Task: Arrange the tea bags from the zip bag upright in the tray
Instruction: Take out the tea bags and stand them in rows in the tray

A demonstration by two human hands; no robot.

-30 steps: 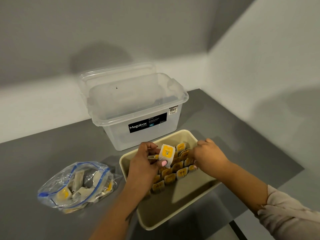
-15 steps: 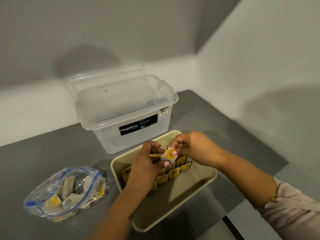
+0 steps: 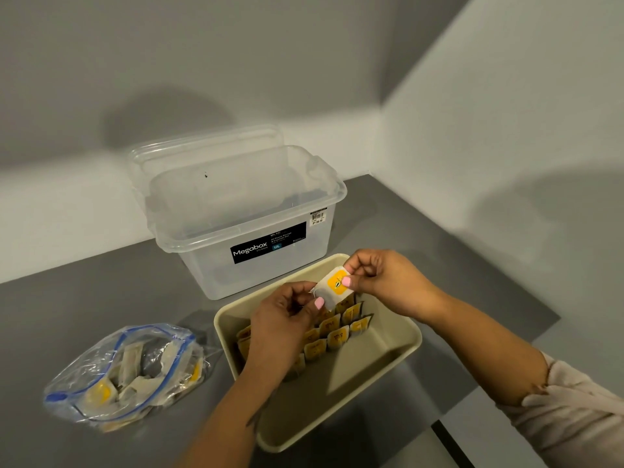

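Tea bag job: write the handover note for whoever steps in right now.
Left hand: pinches the lower left corner of a tea bag held above the tray.
Right hand: pinches the same tea bag at its upper right edge.
Beige tray: rows of tea bags already stand upright at its far end; the near half is bare.
Zip bag: lies on the grey table left of the tray, with more tea bags inside.
Clear Megabox bin: behind the tray, open.
Left to do: stand the held bag in a row, then the ones from the zip bag.
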